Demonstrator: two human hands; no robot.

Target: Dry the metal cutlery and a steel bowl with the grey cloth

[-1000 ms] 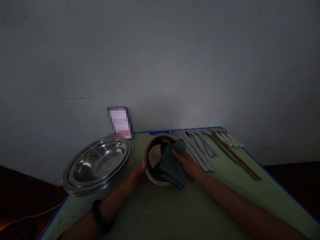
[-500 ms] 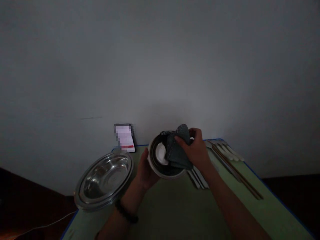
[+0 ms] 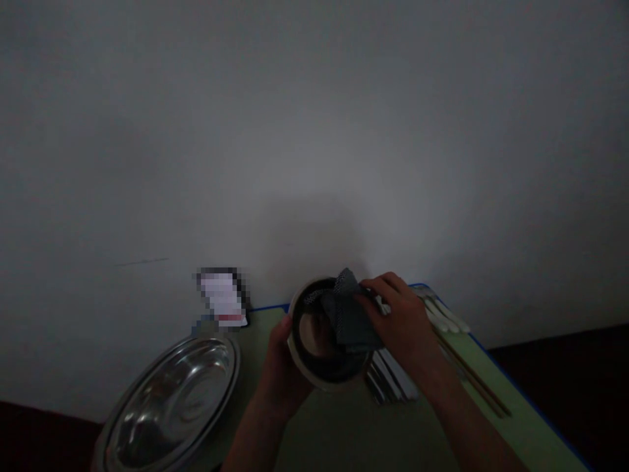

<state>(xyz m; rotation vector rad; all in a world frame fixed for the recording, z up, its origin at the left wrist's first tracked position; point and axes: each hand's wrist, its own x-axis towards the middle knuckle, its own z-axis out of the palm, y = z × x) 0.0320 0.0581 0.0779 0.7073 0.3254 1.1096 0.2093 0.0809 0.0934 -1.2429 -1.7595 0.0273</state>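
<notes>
My left hand [image 3: 285, 367] grips a round bowl [image 3: 301, 347] by its left side, thumb at the rim. The bowl is tilted so its dark inner wall and lighter bottom face me. A dark grey cloth [image 3: 351, 321] is pinched in my right hand [image 3: 400, 321], and its lower folds reach into the bowl's right half. The cloth hides that part of the inside. Fingers of my left hand under the bowl are out of sight.
Nested steel basins [image 3: 181, 406] stand at the left of the green table [image 3: 334, 432]. A phone [image 3: 223, 298] leans against the wall behind. Several metal utensils [image 3: 390, 377], chopsticks [image 3: 474, 377] and white-handled cutlery [image 3: 445, 314] lie on the right.
The view has shifted, so everything sits lower. The bowl faces me more squarely, and the cloth has moved within its opening. Both hands keep their hold.
</notes>
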